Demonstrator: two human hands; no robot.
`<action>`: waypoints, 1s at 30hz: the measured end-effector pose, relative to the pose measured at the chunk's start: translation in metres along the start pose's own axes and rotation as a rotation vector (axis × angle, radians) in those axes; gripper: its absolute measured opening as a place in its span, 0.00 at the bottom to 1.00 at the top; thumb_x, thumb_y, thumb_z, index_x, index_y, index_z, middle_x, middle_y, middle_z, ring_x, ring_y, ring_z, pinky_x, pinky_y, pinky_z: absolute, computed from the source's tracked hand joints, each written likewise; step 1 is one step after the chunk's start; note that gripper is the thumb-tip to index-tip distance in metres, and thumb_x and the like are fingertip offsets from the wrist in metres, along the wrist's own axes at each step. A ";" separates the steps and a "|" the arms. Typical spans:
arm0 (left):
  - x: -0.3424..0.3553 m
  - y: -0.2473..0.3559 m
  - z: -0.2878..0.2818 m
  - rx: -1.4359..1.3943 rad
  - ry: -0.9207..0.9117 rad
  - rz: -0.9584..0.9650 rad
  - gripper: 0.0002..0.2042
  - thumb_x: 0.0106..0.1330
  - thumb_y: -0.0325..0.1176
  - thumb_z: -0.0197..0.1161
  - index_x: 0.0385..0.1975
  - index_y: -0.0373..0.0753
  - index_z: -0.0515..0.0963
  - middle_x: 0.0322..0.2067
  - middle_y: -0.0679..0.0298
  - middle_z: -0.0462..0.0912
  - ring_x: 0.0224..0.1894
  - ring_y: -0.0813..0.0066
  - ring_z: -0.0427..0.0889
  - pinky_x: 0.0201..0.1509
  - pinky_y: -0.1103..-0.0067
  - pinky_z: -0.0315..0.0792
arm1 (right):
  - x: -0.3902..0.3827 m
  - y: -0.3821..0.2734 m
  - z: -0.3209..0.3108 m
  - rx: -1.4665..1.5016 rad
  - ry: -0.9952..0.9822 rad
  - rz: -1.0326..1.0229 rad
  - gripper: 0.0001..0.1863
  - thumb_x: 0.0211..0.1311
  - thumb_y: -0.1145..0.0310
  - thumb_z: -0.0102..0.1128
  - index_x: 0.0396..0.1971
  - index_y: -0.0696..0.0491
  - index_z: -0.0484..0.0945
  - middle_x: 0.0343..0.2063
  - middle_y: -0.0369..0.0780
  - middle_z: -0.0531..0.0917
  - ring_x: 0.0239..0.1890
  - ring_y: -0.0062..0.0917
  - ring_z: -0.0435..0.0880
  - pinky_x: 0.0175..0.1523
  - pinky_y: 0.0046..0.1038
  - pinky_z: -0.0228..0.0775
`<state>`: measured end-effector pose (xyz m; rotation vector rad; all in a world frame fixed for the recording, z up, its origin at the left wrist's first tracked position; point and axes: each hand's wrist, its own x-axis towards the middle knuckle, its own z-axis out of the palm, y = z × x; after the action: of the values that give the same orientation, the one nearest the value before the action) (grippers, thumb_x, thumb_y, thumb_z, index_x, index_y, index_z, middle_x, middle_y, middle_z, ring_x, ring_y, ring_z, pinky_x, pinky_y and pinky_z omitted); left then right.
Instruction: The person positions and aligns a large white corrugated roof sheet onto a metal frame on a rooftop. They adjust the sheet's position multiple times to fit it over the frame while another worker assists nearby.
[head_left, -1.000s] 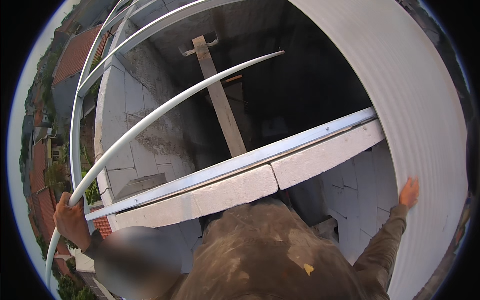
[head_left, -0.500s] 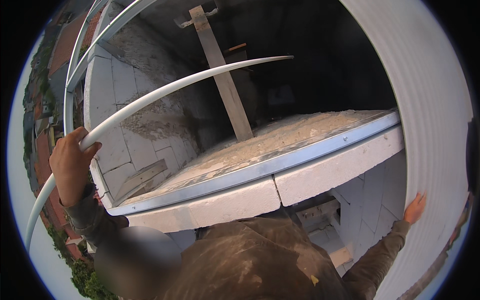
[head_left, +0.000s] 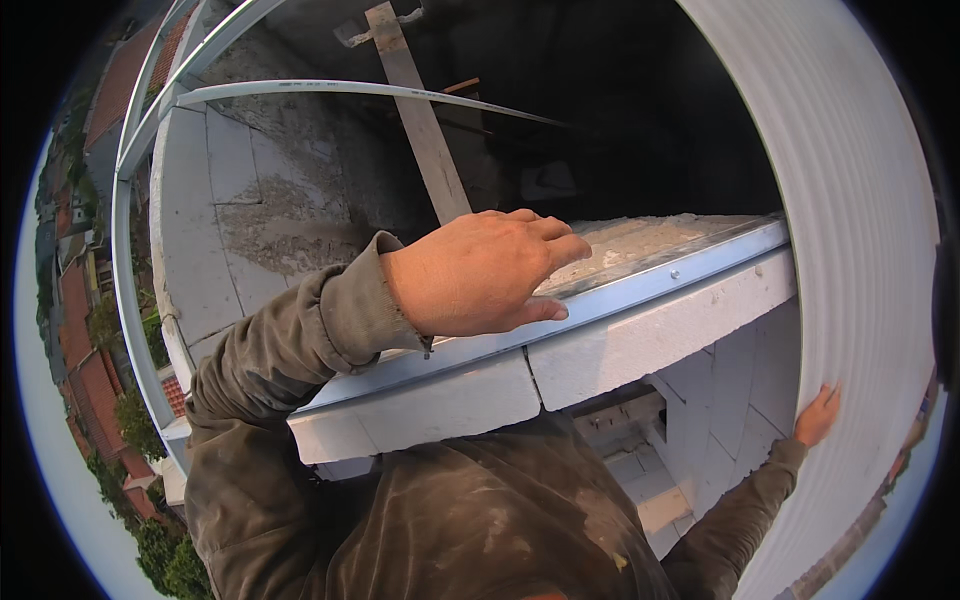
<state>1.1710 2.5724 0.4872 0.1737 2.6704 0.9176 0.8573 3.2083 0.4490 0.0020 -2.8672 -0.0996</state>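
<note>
1. Hanging over the metal rail [head_left: 720, 256], the left hand [head_left: 490, 270] has its fingers loosely extended, thumb apart, with nothing seen in its grasp; contact with the rail is unclear.
2. At the near right, the right hand [head_left: 819, 414] lies against the white ribbed sheet [head_left: 865, 250], by its left edge; whether it grips cannot be told.
3. Pale blocks [head_left: 660, 325] run along the rail's near side.
4. Farther off, the white pole [head_left: 330, 88], gripped by the left hand half a second ago, crosses above the plank [head_left: 423, 140], its left end beside the metal frame [head_left: 121, 240]. That leaves the left hand free.
</note>
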 end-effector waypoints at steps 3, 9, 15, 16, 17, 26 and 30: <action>-0.053 0.016 0.034 -0.187 0.000 0.005 0.42 0.67 0.57 0.69 0.72 0.34 0.64 0.65 0.45 0.75 0.66 0.45 0.76 0.71 0.58 0.72 | -0.004 -0.002 -0.002 -0.015 -0.003 0.004 0.30 0.79 0.48 0.47 0.72 0.47 0.72 0.69 0.44 0.76 0.71 0.42 0.73 0.73 0.41 0.64; -0.125 0.039 0.052 -0.284 0.087 -0.317 0.53 0.59 0.65 0.72 0.76 0.33 0.59 0.66 0.41 0.73 0.66 0.42 0.75 0.71 0.58 0.71 | -0.003 -0.003 -0.003 -0.008 -0.002 0.026 0.30 0.79 0.47 0.47 0.72 0.46 0.73 0.69 0.43 0.77 0.71 0.42 0.73 0.72 0.42 0.64; -0.134 0.057 0.096 -0.088 0.344 -0.477 0.58 0.52 0.68 0.76 0.76 0.34 0.60 0.65 0.47 0.73 0.64 0.49 0.75 0.70 0.59 0.67 | 0.002 -0.010 -0.003 -0.049 0.016 0.003 0.30 0.79 0.45 0.45 0.73 0.43 0.72 0.68 0.43 0.77 0.70 0.42 0.74 0.72 0.43 0.64; -0.132 0.061 0.105 -0.043 0.380 -0.505 0.58 0.51 0.68 0.76 0.76 0.34 0.60 0.65 0.48 0.74 0.64 0.51 0.75 0.71 0.59 0.66 | 0.001 -0.016 -0.006 -0.043 0.017 -0.003 0.30 0.79 0.45 0.45 0.73 0.43 0.71 0.68 0.43 0.77 0.70 0.42 0.74 0.71 0.43 0.65; -0.132 0.063 0.114 -0.051 0.418 -0.480 0.59 0.50 0.68 0.76 0.76 0.35 0.61 0.64 0.49 0.74 0.64 0.52 0.74 0.71 0.59 0.65 | 0.002 -0.027 -0.009 -0.029 0.015 -0.019 0.30 0.79 0.44 0.44 0.73 0.43 0.71 0.68 0.43 0.77 0.69 0.42 0.74 0.71 0.44 0.65; -0.153 0.054 0.144 0.029 0.592 -0.430 0.55 0.47 0.74 0.75 0.68 0.36 0.72 0.56 0.54 0.78 0.57 0.57 0.75 0.66 0.65 0.66 | 0.026 0.074 0.067 -0.587 0.609 -0.564 0.14 0.74 0.55 0.58 0.43 0.47 0.87 0.42 0.41 0.88 0.42 0.35 0.87 0.44 0.43 0.80; -0.157 0.064 0.160 0.092 0.665 -0.477 0.56 0.45 0.75 0.75 0.67 0.37 0.73 0.51 0.54 0.81 0.55 0.59 0.76 0.61 0.67 0.68 | 0.018 0.043 0.054 -0.310 0.298 -0.442 0.16 0.75 0.55 0.56 0.46 0.50 0.87 0.45 0.44 0.88 0.45 0.39 0.87 0.45 0.44 0.80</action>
<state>1.3731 2.6815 0.4468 -0.8560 3.1066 0.7832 0.8256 3.2547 0.4051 0.5411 -2.4775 -0.5760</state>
